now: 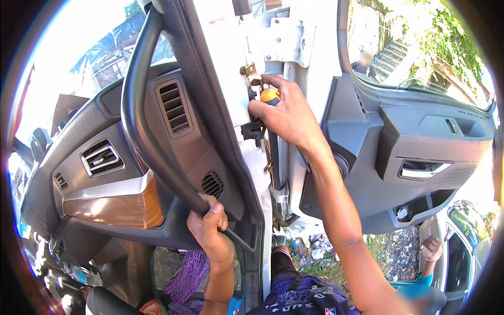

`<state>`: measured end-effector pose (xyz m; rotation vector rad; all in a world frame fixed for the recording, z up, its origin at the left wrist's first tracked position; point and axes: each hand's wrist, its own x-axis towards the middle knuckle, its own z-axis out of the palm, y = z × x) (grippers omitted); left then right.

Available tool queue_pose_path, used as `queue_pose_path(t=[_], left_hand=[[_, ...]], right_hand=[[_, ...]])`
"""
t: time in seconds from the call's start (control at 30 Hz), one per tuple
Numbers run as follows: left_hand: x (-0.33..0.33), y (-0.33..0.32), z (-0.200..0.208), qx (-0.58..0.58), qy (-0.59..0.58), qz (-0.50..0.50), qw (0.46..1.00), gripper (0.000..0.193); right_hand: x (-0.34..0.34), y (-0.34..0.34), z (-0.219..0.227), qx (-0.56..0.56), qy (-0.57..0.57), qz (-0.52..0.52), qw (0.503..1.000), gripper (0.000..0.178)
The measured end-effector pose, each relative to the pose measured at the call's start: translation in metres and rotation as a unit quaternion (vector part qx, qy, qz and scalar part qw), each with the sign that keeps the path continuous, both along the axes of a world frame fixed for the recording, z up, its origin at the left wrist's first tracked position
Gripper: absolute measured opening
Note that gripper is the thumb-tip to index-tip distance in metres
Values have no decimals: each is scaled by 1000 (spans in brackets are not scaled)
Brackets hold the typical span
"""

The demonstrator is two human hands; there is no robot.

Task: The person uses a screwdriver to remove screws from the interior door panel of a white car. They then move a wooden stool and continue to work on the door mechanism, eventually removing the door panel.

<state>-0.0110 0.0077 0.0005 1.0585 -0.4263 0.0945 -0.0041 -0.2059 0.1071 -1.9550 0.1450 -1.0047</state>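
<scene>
My left hand (pixel 212 231) is wrapped round the lower part of a long black grab handle (pixel 137 110) on the vehicle's door pillar. Up at the door opening, my right hand (pixel 291 110) closes on the rounded orange-and-dark handle of what looks like a screwdriver (pixel 270 96). Its shaft and tip are hidden. Just above my right fingers is a brass-coloured bracket (pixel 252 69) on the white body. A black plastic piece (pixel 253 130) sits below them, and a white door hinge (pixel 285 43) is higher up.
The open grey door (pixel 415 142) stands to the right, the dashboard (pixel 121 157) with its vents to the left. A bundle of purple cord (pixel 186 275) lies in the footwell. At lower right another person's hand (pixel 431 248) is near a parked car (pixel 457 252); littered ground (pixel 320 257) shows below.
</scene>
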Motion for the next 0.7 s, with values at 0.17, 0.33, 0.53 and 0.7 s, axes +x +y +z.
queue_pose_path(t=[0.17,0.33,0.53,0.7], left_hand=[[1,-3,-3,-1,-14,13,1000,20],[0,-5,-2,5,-22,17,1000,18],[-3,-9,1,3,-14,43,999,16],[-4,-9,1,8,-16,50,999,14]], right_hand=[[2,-7,-5,-73,-13,29,997,58],[-2,-14,-6,-68,-31,84,994,46],[-4,-17,0,-88,-15,147,985,41],[-7,-18,-3,-77,16,148,986,55]])
